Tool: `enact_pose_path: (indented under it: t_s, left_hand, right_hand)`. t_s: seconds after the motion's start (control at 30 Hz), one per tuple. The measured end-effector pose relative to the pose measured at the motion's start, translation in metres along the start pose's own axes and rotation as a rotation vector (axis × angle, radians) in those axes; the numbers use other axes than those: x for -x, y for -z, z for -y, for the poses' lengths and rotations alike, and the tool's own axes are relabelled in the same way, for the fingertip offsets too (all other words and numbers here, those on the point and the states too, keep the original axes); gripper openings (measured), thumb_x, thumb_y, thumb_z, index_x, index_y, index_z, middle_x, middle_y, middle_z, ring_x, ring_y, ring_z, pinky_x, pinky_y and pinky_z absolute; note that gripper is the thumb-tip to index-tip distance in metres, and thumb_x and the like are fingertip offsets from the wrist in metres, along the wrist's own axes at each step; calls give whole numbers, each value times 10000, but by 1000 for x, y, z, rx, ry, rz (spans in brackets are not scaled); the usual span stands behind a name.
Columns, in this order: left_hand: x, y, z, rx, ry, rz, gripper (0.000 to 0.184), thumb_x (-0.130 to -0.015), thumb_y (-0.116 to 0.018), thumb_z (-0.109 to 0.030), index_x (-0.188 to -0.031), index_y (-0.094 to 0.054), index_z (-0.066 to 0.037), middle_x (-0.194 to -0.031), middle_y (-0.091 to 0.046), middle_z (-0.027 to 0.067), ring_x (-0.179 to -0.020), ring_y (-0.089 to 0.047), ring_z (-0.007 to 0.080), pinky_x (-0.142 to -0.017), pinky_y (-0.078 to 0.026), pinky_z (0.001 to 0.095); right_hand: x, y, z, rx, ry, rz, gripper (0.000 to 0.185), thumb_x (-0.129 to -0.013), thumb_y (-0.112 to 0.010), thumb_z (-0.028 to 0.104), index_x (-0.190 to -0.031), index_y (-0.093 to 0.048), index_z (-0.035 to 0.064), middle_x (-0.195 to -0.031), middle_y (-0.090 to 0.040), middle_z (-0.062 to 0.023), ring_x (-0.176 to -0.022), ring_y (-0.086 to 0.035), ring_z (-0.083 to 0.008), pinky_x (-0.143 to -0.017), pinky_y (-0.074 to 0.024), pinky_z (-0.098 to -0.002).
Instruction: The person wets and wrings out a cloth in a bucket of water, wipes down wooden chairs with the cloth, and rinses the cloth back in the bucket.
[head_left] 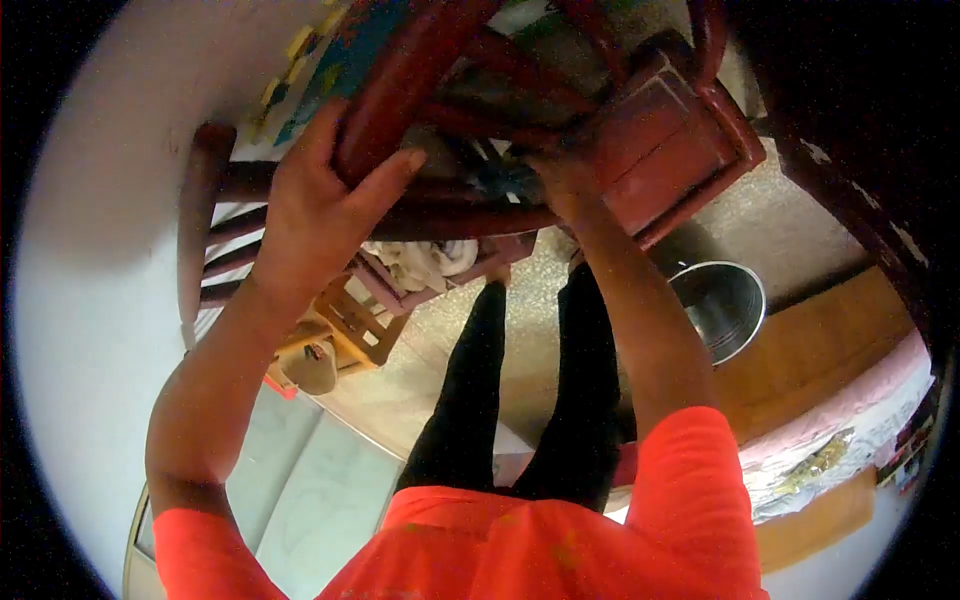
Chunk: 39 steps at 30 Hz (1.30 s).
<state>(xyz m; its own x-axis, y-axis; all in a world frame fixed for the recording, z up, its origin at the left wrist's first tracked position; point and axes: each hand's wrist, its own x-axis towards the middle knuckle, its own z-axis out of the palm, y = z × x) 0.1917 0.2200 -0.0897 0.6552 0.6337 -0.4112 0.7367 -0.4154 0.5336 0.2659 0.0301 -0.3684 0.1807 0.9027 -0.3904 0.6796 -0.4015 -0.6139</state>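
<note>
My left hand [325, 195] is wrapped around a thick, dark red wooden post [405, 85] of a piece of furniture, which looks like a tilted chair. Slatted rails [235, 225] of dark wood lie beside and behind that hand. My right hand [560, 185] reaches in among the rails, its fingers closed on a dark, crumpled cloth [500, 175] against the wood. Shade hides most of those fingertips. Just right of this hand is a red wooden chair seat [665, 145] with a raised rim; I cannot tell whether it belongs to the same chair.
A metal bucket [715, 312] stands on the speckled floor [520, 330] to the right. Pale crumpled cloth [415, 262] lies on a low reddish piece of furniture. Near it are a wooden stool [365, 325] and a beige container [310, 368]. A wooden board [820, 350] edges the right side.
</note>
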Motion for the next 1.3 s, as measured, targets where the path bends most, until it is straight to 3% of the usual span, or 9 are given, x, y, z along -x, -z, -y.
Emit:
enact_pose_path:
  t_s: [0.1,0.27,0.53,0.57,0.63,0.77,0.93,1.07,1.3]
  left_hand:
    - [2,1,5,31,-33,17,415,-778,-725,-261,-1071,-557,-20,-858,-623,125,-718,-575,192,-685,-473,303]
    - [1,-1,7,-36,-137,0,398,-788,-719,-242,-1074,-555,-20,-864,-632,127,-724,-584,190,-686,-476,305]
    - [-2,-1,8,10,-97,-2,396,-789,-720,-244,-1077,-562,-23,-860,-643,109,-742,-586,161,-705,-478,287]
    - [0,0,7,3,-92,2,396,-789,-720,-244,-1077,-562,-23,-860,-643,109,-742,-586,161,-705,-478,287]
    - [0,2,1,-5,-48,7,388,-789,-720,-234,-1080,-567,-27,-866,-644,96,-747,-579,148,-714,-474,279]
    - [0,-1,4,52,-74,1,389,-788,-719,-231,-1083,-565,-27,-874,-642,89,-749,-571,144,-717,-466,275]
    - [-1,-4,7,96,-93,-32,384,-790,-719,-226,-1076,-563,-23,-859,-628,80,-735,-552,144,-708,-461,279]
    - [-1,-1,6,15,-80,-10,397,-789,-720,-248,-1074,-561,-22,-845,-621,81,-731,-549,149,-703,-460,284]
    - [-1,-1,4,-32,-43,-36,451,-789,-717,-292,-1106,-550,-18,-867,-624,93,-746,-552,158,-713,-460,283]
  right_hand:
    - [36,5,-13,-180,-91,-220,438,-750,-656,257,-1182,-600,212,-1248,-531,-124,-1168,-496,-338,-924,-458,-438]
    - [102,50,-27,219,-444,302,485,-753,-595,401,-1180,-582,172,-1204,-561,-123,-1029,-588,-312,-852,-487,-441]
    - [76,43,-33,122,-629,321,546,-722,-616,428,-1180,-580,133,-1218,-546,-156,-1024,-570,-378,-871,-472,-466]
    - [65,27,-35,113,-625,326,546,-722,-616,428,-1180,-580,133,-1218,-546,-156,-1024,-570,-378,-871,-472,-466]
    - [54,-3,-38,223,-78,-352,460,-700,-649,358,-1101,-623,134,-1158,-577,-164,-993,-581,-377,-869,-466,-471]
    - [88,12,-33,104,-189,-327,390,-671,-671,318,-1014,-664,132,-1121,-600,-146,-969,-596,-350,-886,-455,-461]
    - [116,44,-33,239,-470,172,404,-635,-689,312,-998,-677,133,-1152,-588,-145,-1054,-555,-342,-927,-426,-466]
    - [76,34,-40,29,-225,-121,462,-712,-662,315,-1113,-621,89,-1169,-586,-159,-1054,-558,-329,-941,-420,-452]
    - [2,13,-13,-203,-104,167,460,-775,-647,327,-1147,-587,65,-1142,-585,-202,-1033,-563,-379,-885,-460,-439]
